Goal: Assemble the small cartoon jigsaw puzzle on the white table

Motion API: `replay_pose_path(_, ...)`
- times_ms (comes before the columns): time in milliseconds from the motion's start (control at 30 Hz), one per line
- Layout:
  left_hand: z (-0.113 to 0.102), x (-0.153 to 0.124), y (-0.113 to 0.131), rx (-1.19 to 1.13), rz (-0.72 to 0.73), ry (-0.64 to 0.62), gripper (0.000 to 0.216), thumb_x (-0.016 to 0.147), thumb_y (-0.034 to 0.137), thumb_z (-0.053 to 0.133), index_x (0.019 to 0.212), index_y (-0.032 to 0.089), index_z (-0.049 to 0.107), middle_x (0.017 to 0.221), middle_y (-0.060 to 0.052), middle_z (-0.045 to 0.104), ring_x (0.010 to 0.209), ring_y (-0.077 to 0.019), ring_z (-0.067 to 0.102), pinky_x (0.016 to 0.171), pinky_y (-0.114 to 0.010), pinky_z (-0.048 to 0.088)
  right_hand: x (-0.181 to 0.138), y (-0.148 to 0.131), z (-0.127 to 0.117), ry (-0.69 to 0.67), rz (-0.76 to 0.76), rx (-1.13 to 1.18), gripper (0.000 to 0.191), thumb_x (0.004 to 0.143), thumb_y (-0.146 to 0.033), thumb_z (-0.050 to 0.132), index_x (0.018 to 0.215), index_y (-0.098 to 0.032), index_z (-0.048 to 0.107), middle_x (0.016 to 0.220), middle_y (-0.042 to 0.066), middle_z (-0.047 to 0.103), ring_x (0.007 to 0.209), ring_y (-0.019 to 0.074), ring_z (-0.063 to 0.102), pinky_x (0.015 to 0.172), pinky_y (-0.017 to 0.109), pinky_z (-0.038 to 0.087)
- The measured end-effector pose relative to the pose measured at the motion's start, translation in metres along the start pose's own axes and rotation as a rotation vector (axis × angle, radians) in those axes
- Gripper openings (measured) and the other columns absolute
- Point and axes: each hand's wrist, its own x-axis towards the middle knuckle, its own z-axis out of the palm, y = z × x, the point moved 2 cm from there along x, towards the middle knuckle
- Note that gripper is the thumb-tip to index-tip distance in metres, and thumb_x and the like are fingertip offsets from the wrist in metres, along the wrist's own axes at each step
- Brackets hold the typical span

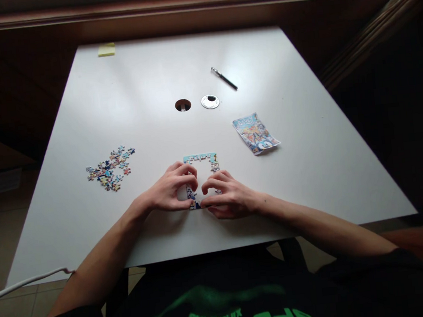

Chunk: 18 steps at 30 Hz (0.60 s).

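Note:
A jigsaw puzzle border lies flat near the table's front edge, joined into a narrow upright rectangle with the white tabletop showing inside it. Along its left side my left hand is closed, fingers curled over the pieces and thumb at the lower left corner. My right hand grips the lower right part, with bent fingers over the right side and the thumb by the bottom edge. The fingers hide parts of both sides and the bottom. Loose jigsaw pieces are heaped to the left, away from both hands.
A colourful picture sheet lies to the right of the puzzle. Farther back are a black pen, a round cable hole and its silver cover. A yellow sticky note is at the far left edge; a white cable crosses the near left corner.

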Motion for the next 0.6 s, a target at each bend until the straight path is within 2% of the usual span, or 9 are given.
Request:
replay_pose_path(167,-0.003,0.001,0.002,-0.031,-0.011,0.006,0.022,0.076,0.03,0.068,0.096,0.023,0.064,0.115,-0.007,0.057,0.111,-0.0257,0.045,0.103,-0.041,0.041,0.001,0.006,-0.005,0.079,0.114,0.059,0.017,0.083,-0.019,0.066,0.098,-0.026,0.067,0.101,0.005,0.063,0.097,0.0225,0.051,0.091,0.041,0.042)
replay_pose_path(333,-0.003,0.001,0.003,-0.022,-0.002,0.011,0.023,0.075,0.031,0.068,0.095,0.023,0.062,0.117,-0.006,0.056,0.112,-0.0257,0.044,0.104,-0.041,0.041,0.002,0.011,-0.01,0.162,0.212,0.059,0.013,0.084,-0.015,0.064,0.092,-0.024,0.065,0.097,0.005,0.065,0.093,0.0225,0.053,0.09,0.041,0.042)
replay_pose_path(467,-0.001,0.0,0.003,0.004,-0.006,0.043,0.029,0.075,0.034,0.069,0.101,0.024,0.06,0.124,-0.007,0.054,0.117,-0.0268,0.043,0.109,-0.044,0.038,0.001,0.016,-0.015,0.236,0.291,0.049,0.01,0.085,-0.014,0.062,0.09,-0.022,0.062,0.099,0.006,0.065,0.097,0.0236,0.056,0.091,0.042,0.042)
replay_pose_path(600,0.0,0.001,0.003,0.034,-0.009,0.072,0.038,0.074,0.037,0.071,0.108,0.025,0.057,0.136,-0.008,0.05,0.126,-0.0295,0.039,0.113,-0.048,0.033,-0.001,0.024,-0.019,0.241,0.35,0.022,0.013,0.083,-0.017,0.065,0.094,-0.022,0.06,0.108,0.007,0.064,0.103,0.026,0.056,0.094,0.044,0.041)
